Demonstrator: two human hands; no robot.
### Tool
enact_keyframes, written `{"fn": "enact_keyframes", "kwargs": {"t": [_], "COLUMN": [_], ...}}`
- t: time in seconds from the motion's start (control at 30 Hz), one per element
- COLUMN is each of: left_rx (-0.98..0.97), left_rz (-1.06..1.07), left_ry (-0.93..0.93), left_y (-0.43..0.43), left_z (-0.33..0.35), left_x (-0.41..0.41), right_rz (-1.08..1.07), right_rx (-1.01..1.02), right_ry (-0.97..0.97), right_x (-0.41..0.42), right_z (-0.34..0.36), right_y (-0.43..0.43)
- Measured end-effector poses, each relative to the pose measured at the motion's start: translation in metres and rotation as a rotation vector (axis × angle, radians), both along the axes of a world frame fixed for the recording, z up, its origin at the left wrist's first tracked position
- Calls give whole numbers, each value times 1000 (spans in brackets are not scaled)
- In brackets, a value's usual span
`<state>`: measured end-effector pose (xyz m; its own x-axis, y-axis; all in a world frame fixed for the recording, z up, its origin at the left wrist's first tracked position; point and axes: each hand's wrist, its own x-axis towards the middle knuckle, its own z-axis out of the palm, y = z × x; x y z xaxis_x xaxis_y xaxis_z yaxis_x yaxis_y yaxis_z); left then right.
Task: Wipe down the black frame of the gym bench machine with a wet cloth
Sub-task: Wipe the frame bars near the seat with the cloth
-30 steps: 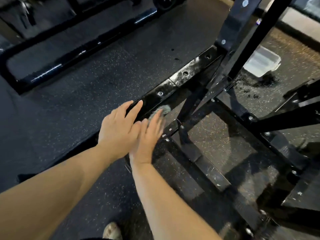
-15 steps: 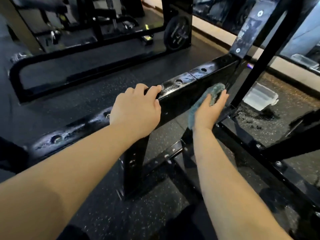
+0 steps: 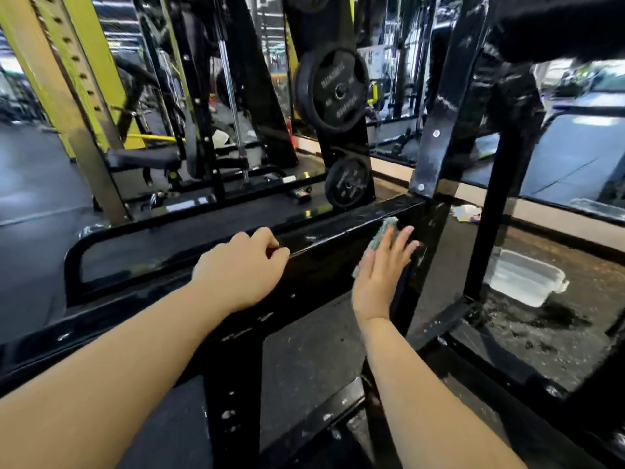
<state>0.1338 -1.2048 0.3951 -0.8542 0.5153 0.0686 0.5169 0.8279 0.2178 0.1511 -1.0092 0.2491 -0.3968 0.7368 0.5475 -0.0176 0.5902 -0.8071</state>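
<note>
The black frame (image 3: 324,262) of the bench machine runs as a wet, shiny horizontal beam across the middle of the view. My left hand (image 3: 241,269) grips the beam's top edge, fingers curled over it. To the right, my right hand (image 3: 384,269) presses a blue-green cloth (image 3: 380,236) flat against the beam's near side face with straight fingers. Most of the cloth is hidden under the palm; its top end sticks out above the fingers. A black upright post (image 3: 490,198) rises just right of the hand.
A white plastic tub (image 3: 522,280) sits on the wet rubber floor at the right, behind the post. Weight plates (image 3: 333,91) hang on a black rack beyond the beam. A yellow rack upright (image 3: 64,96) stands at the left. Lower frame bars (image 3: 314,424) cross below my arms.
The view has tilted up from the floor toward the racks. My right hand with the cloth has slid right along the beam's side face toward the upright. My left hand has taken hold of the beam's top edge.
</note>
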Motion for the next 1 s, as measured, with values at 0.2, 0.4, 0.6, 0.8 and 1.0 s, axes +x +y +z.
{"fn": "enact_keyframes", "kwargs": {"t": [0.2, 0.4, 0.6, 0.8, 1.0], "left_rx": [-64, -154, -81, -62, -20], "left_rz": [-164, -188, -176, -182, -173], "left_ry": [361, 105, 142, 137, 72], "left_y": [67, 100, 102, 104, 105], "left_z": [-4, -9, -9, -10, -7], "left_x": [8, -15, -14, -13, -14], "right_rz": [233, 54, 148, 47, 111], "right_rx": [184, -143, 101, 28, 96], "right_ry": [137, 130, 147, 224, 249], "right_x": [1, -9, -3, -14, -14], "right_z": [-13, 7, -13, -3, -15], "right_y": [-51, 69, -6, 57, -16]}}
